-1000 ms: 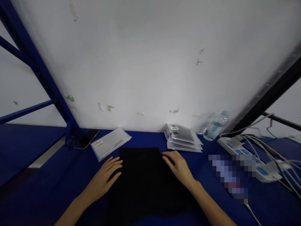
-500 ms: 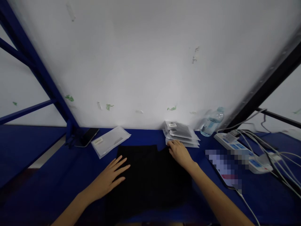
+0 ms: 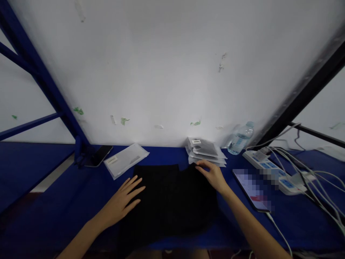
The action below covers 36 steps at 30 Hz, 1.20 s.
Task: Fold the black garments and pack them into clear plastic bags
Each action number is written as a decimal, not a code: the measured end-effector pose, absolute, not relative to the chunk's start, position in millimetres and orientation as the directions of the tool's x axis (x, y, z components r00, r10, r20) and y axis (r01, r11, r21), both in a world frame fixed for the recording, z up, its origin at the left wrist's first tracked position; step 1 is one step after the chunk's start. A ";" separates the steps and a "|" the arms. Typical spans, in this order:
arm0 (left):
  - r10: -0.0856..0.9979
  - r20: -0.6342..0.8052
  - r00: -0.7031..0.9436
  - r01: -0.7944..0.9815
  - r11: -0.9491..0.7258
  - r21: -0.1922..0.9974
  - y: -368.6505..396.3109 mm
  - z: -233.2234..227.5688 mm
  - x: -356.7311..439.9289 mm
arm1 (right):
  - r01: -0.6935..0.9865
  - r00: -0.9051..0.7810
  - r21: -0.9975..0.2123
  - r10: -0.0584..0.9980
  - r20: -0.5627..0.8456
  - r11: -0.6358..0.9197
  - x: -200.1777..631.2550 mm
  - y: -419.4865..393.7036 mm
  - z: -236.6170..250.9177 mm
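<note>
The black cloth [image 3: 169, 201] lies flat but unbagged on the counter [image 3: 54, 201]: left hand [image 3: 122, 201] pressing it with fingers spread, right hand [image 3: 212, 174] at its far corner with fingers loosely apart, just short of the bag stack [image 3: 206, 151].

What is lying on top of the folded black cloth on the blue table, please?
The left hand rests flat on the black cloth, and the right hand touches its far corner. Whatever is under the cloth, apart from the blue table, stays hidden.
</note>
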<state>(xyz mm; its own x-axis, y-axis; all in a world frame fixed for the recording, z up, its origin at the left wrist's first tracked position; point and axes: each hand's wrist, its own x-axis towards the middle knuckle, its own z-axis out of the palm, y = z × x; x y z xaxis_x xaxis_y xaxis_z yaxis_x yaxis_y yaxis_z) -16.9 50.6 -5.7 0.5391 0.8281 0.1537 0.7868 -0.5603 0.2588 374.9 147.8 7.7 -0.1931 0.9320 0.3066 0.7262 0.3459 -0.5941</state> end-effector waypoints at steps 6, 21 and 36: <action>0.847 0.116 0.519 0.781 -0.525 0.337 9.1 -1.7 -21.6 | 0.633 -0.429 -0.579 0.855 0.291 0.514 389.4 102.4 -7.6; 0.918 0.018 0.396 0.733 -0.328 0.596 -39.8 -16.3 -31.4 | 0.696 -0.334 -0.575 0.902 0.271 0.431 403.3 10.6 -29.5; 0.974 0.186 0.130 0.784 -0.216 0.582 115.5 8.6 -16.3 | 0.756 0.118 -0.647 0.948 0.294 0.106 391.3 117.6 -25.4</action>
